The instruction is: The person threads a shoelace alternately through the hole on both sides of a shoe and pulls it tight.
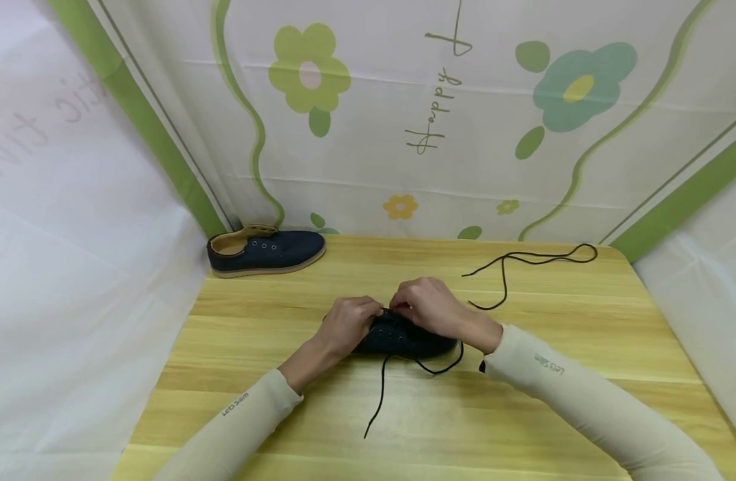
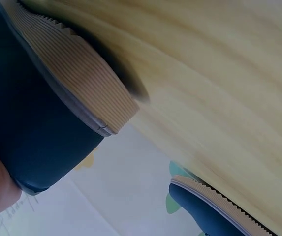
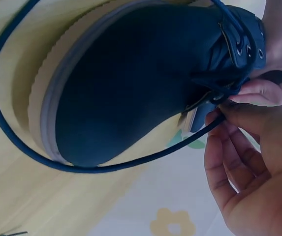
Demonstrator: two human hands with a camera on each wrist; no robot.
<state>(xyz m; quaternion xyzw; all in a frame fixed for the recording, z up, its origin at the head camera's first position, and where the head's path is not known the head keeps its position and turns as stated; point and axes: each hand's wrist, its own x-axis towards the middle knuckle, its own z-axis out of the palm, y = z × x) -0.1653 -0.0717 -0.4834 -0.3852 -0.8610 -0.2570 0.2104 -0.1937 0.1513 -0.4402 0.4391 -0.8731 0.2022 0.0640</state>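
A dark navy lace-up shoe [image 1: 398, 339] stands on the table between both hands, its toe toward the right. My left hand [image 1: 346, 324] grips the shoe around its ankle opening, with the fingertips at the top of the eyelet flap; the left wrist view shows the heel [image 2: 37, 113] close up. In the right wrist view, my right hand [image 3: 264, 152] pinches a dark shoelace [image 3: 131, 162] between thumb and index finger, right at an eyelet on the shoe's far side. That lace runs in a wide loop around the toe. Another stretch of lace trails over the table toward me.
A matching shoe [image 1: 272, 250] without visible lacing stands at the back left, by the curtain. At the back right a loose black shoelace [image 1: 536, 257] lies in a loop on the wooden table [image 1: 254, 401]. White flower-print curtains [image 1: 368, 120] enclose the back and sides.
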